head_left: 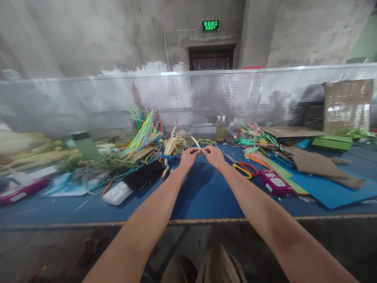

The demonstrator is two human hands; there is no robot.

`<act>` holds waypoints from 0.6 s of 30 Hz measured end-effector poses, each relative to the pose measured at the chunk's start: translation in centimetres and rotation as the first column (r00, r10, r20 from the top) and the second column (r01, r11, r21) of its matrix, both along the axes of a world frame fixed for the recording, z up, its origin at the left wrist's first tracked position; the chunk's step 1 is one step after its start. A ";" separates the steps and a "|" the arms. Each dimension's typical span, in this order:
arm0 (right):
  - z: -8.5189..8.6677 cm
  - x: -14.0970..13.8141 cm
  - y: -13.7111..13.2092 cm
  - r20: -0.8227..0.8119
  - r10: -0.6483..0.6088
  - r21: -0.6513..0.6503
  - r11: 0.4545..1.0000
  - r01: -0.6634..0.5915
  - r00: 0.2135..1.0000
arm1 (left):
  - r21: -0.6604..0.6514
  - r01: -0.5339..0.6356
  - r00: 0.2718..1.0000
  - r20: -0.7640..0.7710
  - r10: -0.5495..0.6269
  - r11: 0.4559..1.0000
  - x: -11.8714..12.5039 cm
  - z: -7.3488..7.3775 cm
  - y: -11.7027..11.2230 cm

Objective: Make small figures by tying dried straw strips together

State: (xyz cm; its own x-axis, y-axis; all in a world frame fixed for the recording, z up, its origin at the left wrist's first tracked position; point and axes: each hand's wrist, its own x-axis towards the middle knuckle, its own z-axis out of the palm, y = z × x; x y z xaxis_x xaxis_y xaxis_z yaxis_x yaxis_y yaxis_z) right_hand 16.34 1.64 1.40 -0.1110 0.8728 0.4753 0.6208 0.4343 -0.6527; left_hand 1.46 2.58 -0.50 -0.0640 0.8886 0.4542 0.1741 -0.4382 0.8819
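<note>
Both hands meet fingertip to fingertip above the middle of the blue table. My left hand (189, 158) is closed in a pinch at the lower end of a thin cream-coloured strip (195, 142), which sticks up and away from the fingers. From the other side my right hand (214, 155), with a gold bracelet at the wrist, pinches the same end. The fingers hide that end. Just left of my hands stands a bunch of similar cream strips (172, 146). Scissors (246, 170) with red and yellow handles lie to the right.
Coloured stems (144, 131), a green bottle (85, 144) and a black phone-like object (143, 175) are on the left. A glass jar (220, 129) stands behind my hands. Rightward lie a purple box (274, 182), blue sheets (330, 192) and cardboard (319, 164). A perforated metal screen (203, 90) backs the table.
</note>
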 end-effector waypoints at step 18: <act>1.1 0.2 -0.9 0.280 -0.107 0.141 0.988 0.070 0.954 | -0.040 -0.084 0.991 -0.112 0.079 0.996 -0.2 -0.6 1.1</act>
